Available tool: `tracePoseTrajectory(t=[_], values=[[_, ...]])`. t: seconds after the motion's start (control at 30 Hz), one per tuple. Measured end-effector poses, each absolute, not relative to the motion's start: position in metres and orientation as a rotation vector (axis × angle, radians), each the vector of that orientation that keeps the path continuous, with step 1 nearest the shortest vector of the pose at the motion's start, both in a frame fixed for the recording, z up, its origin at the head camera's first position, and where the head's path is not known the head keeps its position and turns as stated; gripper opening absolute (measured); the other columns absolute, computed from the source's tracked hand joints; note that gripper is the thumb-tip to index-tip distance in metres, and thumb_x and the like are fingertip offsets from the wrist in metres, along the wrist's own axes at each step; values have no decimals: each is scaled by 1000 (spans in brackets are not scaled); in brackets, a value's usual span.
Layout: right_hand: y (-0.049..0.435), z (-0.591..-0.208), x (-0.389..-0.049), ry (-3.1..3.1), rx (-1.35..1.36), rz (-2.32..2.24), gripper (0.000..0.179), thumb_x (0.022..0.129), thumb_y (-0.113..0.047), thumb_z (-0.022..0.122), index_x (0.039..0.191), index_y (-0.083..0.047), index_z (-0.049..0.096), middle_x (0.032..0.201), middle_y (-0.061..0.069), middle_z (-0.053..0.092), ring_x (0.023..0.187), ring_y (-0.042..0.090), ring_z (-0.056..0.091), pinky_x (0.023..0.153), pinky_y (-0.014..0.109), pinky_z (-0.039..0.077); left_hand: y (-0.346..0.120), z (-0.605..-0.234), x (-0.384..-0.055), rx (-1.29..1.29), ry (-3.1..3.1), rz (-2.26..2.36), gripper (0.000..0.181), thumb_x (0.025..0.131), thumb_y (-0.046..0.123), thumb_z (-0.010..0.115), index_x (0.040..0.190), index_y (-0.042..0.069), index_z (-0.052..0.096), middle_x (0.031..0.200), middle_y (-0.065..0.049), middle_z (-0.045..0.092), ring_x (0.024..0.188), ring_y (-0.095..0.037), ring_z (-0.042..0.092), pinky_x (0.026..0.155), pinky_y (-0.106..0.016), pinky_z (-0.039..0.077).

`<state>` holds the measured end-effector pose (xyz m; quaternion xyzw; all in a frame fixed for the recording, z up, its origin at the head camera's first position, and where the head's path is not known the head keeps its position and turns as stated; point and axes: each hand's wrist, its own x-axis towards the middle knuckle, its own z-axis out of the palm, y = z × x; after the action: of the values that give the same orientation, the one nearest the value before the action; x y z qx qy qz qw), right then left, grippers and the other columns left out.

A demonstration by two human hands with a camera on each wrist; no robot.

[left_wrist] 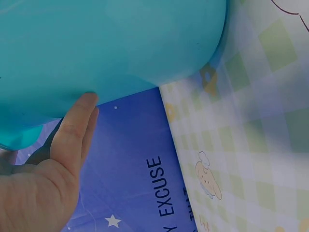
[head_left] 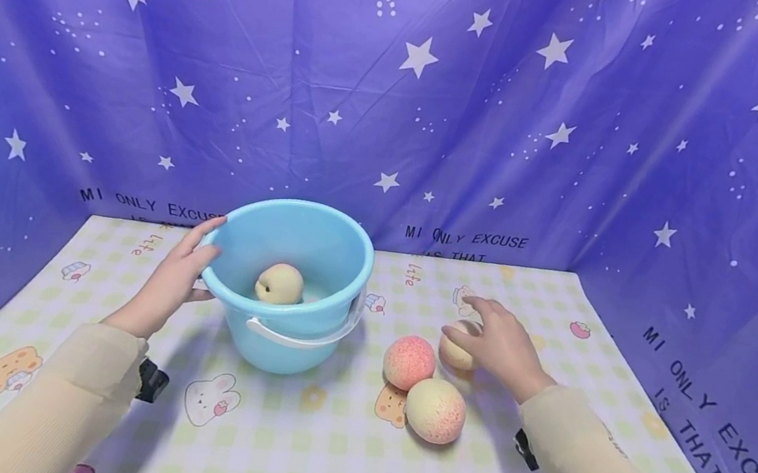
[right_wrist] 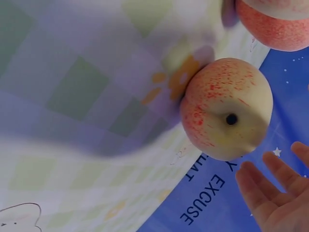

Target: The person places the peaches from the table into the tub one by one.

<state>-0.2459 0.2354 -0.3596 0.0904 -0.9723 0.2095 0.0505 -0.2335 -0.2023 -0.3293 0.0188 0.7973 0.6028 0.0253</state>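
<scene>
A light blue bucket with a white handle stands on the table, and a pale peach lies inside it. My left hand holds the bucket's left rim, thumb at the rim and fingers against the outer wall. To the right, my right hand hovers with spread fingers over a yellowish peach, partly covering it in the head view. In the right wrist view that peach shows red speckles and a dark stem hole, with the fingertips close beside it.
A pinkish-red peach and a pale peach with a pink blush lie together between the bucket and my right hand. A checked cloth covers the table. Purple star-printed curtains hang behind and at the sides.
</scene>
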Motion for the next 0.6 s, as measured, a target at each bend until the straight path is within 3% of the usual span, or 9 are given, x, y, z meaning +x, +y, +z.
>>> tracePoseTrajectory(t=[0.6], values=[[242,-380,-249,-3030,211,626,79,86,-48,70,146,-3,45,145,29,45,132,52,43,109,68,37,-202,-329,-232,58,2479,1862,62,103,31,33,160,28,11,167,-15,3,146,-49,24,107,-63,41]])
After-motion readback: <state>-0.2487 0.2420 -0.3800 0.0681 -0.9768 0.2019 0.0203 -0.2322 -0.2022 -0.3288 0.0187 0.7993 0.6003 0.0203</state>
